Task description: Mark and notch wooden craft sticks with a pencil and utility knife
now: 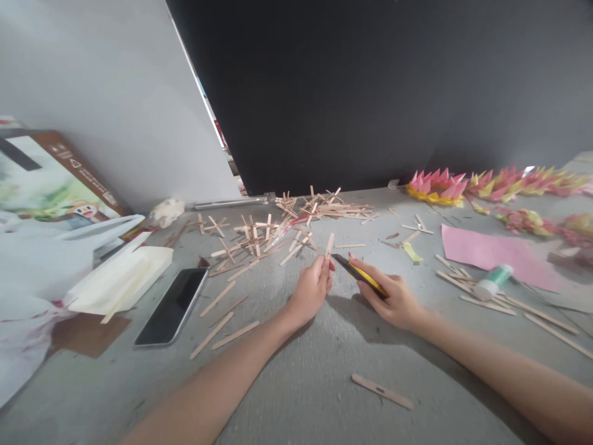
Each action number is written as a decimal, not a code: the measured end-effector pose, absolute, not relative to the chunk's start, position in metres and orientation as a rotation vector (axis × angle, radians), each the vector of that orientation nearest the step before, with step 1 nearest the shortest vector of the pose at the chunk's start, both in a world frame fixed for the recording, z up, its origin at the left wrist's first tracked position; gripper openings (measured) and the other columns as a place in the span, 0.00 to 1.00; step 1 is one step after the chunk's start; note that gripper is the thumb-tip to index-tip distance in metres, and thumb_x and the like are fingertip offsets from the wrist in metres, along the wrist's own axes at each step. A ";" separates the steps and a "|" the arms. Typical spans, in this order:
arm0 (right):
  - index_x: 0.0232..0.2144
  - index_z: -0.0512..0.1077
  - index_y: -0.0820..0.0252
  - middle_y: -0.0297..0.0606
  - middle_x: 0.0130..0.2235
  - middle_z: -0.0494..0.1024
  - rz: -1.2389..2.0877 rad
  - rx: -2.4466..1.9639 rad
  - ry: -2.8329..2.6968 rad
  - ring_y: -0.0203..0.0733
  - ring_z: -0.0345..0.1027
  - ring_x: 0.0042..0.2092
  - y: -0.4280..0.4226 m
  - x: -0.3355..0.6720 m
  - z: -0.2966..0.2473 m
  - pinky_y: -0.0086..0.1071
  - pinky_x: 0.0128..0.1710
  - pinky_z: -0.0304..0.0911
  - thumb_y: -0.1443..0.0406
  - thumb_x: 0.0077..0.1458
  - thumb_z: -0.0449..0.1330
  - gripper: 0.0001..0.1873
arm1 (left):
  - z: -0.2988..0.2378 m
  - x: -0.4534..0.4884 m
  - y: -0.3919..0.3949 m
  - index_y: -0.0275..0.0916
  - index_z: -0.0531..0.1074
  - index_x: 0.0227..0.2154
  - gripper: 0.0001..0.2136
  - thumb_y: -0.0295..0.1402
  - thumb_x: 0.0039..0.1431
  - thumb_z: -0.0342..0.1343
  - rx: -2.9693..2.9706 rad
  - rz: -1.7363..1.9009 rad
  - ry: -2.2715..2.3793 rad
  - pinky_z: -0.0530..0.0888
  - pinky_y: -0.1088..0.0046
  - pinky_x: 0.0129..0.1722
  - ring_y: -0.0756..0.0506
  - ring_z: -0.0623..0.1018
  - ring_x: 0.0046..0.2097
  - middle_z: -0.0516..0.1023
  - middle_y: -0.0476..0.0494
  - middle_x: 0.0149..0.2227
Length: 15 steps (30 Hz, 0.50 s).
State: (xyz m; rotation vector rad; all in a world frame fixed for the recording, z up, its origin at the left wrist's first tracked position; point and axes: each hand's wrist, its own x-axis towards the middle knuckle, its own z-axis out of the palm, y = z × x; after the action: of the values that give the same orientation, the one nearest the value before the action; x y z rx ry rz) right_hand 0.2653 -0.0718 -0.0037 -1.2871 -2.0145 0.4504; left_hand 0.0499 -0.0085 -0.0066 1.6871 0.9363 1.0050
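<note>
My left hand (311,289) is closed around a wooden popsicle stick (330,245), whose rounded end sticks up past the fingers. In my right hand (393,299) is a yellow and black utility knife (368,278). Its dark blade (341,262) is out and points at the stick, near my left fingertips; whether they touch I cannot tell. Closer to me on the grey surface lies a popsicle stick with a slot (382,390) cut in its middle. Beyond my hands is a jumbled pile of popsicle sticks (259,235), some joined crosswise.
A smartphone (172,306), a paper packet (125,281) and a white plastic bag (28,296) lie at left. On the right are pink paper (495,253), a glue bottle (493,282), loose sticks (484,305) and paper flowers (436,185). A dark panel (370,93) stands behind.
</note>
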 end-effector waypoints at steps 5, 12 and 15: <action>0.67 0.65 0.55 0.42 0.40 0.83 0.443 -1.268 -2.030 0.36 0.72 0.27 -0.072 0.265 -0.004 0.28 0.33 0.68 0.59 0.72 0.49 0.25 | -0.005 0.049 -0.010 0.42 0.67 0.35 0.21 0.52 0.73 0.41 1.733 0.962 0.982 0.60 0.73 0.25 0.49 0.63 0.21 0.62 0.55 0.18; 0.67 0.65 0.58 0.38 0.35 0.81 0.477 -1.251 -1.968 0.33 0.65 0.24 -0.073 0.264 -0.001 0.25 0.30 0.66 0.60 0.71 0.50 0.26 | -0.010 0.047 -0.008 0.41 0.68 0.37 0.20 0.50 0.74 0.40 1.845 0.913 1.046 0.60 0.74 0.27 0.49 0.63 0.22 0.61 0.56 0.19; 0.66 0.67 0.61 0.34 0.29 0.77 0.497 -1.226 -1.899 0.31 0.60 0.22 -0.073 0.261 -0.004 0.23 0.27 0.62 0.60 0.70 0.51 0.26 | -0.010 0.046 -0.008 0.41 0.68 0.38 0.20 0.49 0.75 0.39 1.899 0.878 1.102 0.61 0.74 0.29 0.49 0.64 0.24 0.62 0.56 0.21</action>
State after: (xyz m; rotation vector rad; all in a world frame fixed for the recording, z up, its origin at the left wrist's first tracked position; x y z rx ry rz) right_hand 0.2615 -0.0732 -0.0037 -1.2265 -1.8991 0.4970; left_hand 0.0457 -0.0080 -0.0098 1.8986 1.1016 0.8780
